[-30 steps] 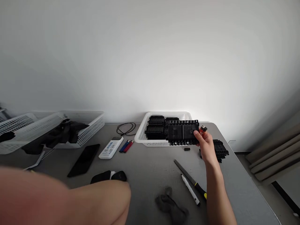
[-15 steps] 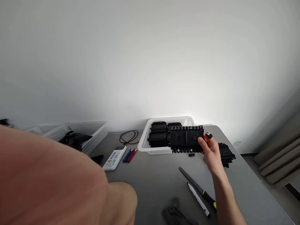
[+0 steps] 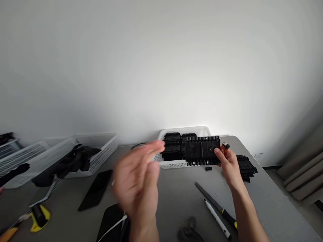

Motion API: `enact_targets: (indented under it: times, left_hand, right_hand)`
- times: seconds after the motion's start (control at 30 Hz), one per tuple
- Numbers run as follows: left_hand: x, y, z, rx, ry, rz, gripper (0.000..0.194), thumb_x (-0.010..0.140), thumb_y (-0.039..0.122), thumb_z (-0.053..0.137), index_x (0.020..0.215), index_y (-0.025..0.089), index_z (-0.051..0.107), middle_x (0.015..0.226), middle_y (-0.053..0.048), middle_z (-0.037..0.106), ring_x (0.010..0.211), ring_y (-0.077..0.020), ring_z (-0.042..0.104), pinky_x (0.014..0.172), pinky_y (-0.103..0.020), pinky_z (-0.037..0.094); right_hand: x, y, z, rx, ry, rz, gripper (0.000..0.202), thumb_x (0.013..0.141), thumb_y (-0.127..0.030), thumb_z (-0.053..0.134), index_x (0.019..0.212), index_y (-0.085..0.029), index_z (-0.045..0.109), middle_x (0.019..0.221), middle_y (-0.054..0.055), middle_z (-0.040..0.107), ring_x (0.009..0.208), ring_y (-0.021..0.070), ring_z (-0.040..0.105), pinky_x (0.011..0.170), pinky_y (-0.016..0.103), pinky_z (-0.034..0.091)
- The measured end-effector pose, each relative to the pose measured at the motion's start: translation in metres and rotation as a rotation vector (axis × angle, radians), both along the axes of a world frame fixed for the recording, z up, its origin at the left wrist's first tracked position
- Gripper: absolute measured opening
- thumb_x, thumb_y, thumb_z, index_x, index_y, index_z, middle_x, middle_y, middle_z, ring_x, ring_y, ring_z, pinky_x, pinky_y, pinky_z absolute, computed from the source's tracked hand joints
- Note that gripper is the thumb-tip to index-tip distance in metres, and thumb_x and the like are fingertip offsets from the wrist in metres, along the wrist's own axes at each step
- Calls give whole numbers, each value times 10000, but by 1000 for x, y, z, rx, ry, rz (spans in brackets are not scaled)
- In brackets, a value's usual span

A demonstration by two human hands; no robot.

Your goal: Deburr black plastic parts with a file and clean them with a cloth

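My right hand (image 3: 228, 163) grips a flat black plastic plate (image 3: 202, 150) with notched long edges, thumb on its face. An orange lighter (image 3: 224, 148) is tucked behind the thumb in the same hand. My left hand (image 3: 138, 174), smeared by motion, hangs in the air left of the plate with its fingers stretched out, touching nothing. Behind the plate stands a white basket (image 3: 174, 164) with stacks of similar black plates (image 3: 171, 148). More black plates (image 3: 246, 166) lie stacked on the table beyond my right wrist.
On the grey table lie a file (image 3: 210, 195), a white marker (image 3: 217, 218), a small black block (image 3: 208, 168) and a dark phone-like slab (image 3: 96, 190). White baskets (image 3: 101, 158) with black material stand at the left, near a yellow-and-black tool (image 3: 40, 217). Beyond is the wall.
My left arm, raised close to the camera before, has come down, and the left hand now shows in front of the basket. My right hand keeps the plate and lighter in nearly the same place.
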State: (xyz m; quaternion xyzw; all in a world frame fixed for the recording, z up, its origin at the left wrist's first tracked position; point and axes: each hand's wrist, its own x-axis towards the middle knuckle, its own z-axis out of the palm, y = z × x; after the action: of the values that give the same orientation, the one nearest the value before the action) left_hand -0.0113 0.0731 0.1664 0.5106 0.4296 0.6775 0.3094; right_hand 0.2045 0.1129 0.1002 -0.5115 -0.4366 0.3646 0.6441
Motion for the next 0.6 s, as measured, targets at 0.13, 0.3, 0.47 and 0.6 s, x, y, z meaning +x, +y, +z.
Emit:
enact_targets:
  times: [0.13,0.3,0.47,0.6]
  left_hand:
    - [12,33,-15,-171,91,-239,550,822,463,672,1311,235,566,1345,-106,612,1273,-309,545,1029,-392,483]
    - [12,48,-47,-306,49,-300,546,826,453,676,1309,220,580,1306,-119,643,1273,-308,550,991,-373,509]
    - [5,34,-23,297,-41,-1,418,854,437,659,1222,245,608,1259,-82,654,1203,-267,594,962,-373,517]
    - [-17,38,27,705,-15,-195,702,702,745,630,1290,381,511,1374,34,551,1298,-264,517,1052,-449,429]
  right_hand:
    - [-2,2,-2,-10,29,17,401,797,-531,655,688,-213,436,587,-66,324,531,97,323,470,211,323]
    - [-4,3,-3,-58,24,23,418,791,-531,670,697,-216,412,601,-66,306,541,93,315,470,204,322]
    - [-3,2,-4,-54,7,15,424,790,-544,681,699,-214,431,607,-61,304,540,94,302,461,207,313]
    - [0,1,-4,-25,-25,-16,399,793,-519,694,699,-215,453,606,-51,340,540,99,328,455,205,322]
